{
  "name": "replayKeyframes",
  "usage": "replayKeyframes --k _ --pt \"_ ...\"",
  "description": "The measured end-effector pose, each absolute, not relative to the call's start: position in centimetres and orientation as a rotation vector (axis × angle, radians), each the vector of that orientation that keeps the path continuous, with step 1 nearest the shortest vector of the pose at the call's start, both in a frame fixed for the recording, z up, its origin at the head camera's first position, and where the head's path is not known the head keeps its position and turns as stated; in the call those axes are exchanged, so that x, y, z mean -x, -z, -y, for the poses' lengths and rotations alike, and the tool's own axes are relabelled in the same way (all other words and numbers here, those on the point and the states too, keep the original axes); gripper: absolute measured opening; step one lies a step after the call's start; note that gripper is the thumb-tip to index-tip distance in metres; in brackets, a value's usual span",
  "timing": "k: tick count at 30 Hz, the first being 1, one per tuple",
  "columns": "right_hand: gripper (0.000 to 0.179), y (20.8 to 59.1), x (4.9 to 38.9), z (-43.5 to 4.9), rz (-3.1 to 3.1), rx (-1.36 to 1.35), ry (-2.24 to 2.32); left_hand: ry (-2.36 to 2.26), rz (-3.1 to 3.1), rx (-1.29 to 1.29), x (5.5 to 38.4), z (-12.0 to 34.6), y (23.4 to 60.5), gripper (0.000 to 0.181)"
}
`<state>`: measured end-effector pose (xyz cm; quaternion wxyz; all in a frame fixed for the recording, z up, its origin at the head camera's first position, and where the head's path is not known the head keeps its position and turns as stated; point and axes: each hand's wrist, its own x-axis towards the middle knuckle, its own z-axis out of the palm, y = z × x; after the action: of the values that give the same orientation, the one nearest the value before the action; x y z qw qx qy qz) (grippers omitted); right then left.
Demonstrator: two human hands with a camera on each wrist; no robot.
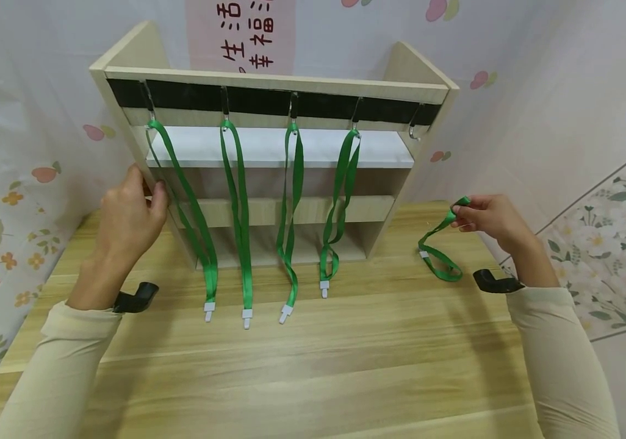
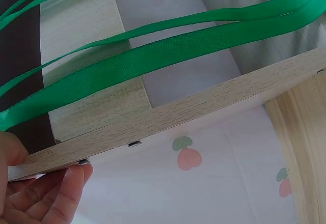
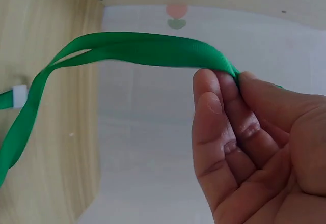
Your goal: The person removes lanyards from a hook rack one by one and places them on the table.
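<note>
My left hand [image 1: 132, 213] grips the left side panel of a light wooden rack [image 1: 280, 82], thumb in front and fingers behind, as the left wrist view also shows. Between thumb and fingers, my right hand [image 1: 491, 222] pinches a green lanyard [image 1: 442, 228] to the right of the rack. Its lower loop droops to the table, with a white clip part on it. Four hooks on the rack's black strip [image 1: 192, 96] carry green lanyards, among them the leftmost lanyard [image 1: 197, 213] and the rightmost hanging lanyard [image 1: 343, 177]. The far right hook [image 1: 413, 129] holds nothing.
The rack stands at the back of a wooden table [image 1: 313, 378], with a white shelf [image 1: 291, 146] inside. White clips of the hanging lanyards reach the tabletop in front. Patterned cloth [image 1: 27, 152] hangs behind and at the left; a panelled wall closes the right.
</note>
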<state>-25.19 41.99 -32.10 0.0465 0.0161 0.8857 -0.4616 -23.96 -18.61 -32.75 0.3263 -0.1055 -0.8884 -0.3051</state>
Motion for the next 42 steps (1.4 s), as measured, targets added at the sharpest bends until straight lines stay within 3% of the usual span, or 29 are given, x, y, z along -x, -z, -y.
replayKeyframes --k 13,26,34,42 --pt "0.028 35.4 25.2 -43.9 -2.752 -0.07 0.905 0.815 2.328 0.281 23.9 18.6 32.7 0.025" --pt "0.014 40.0 25.9 -42.9 -3.04 0.299 0.188 0.787 2.334 0.268 23.9 18.6 32.7 0.024" --pt "0.027 42.4 26.3 -42.1 -2.956 0.455 0.11 0.803 2.34 0.264 24.0 18.6 32.8 0.025" --pt "0.042 41.2 25.9 -41.8 -2.935 0.375 0.158 0.802 2.323 0.264 24.0 18.6 32.8 0.024"
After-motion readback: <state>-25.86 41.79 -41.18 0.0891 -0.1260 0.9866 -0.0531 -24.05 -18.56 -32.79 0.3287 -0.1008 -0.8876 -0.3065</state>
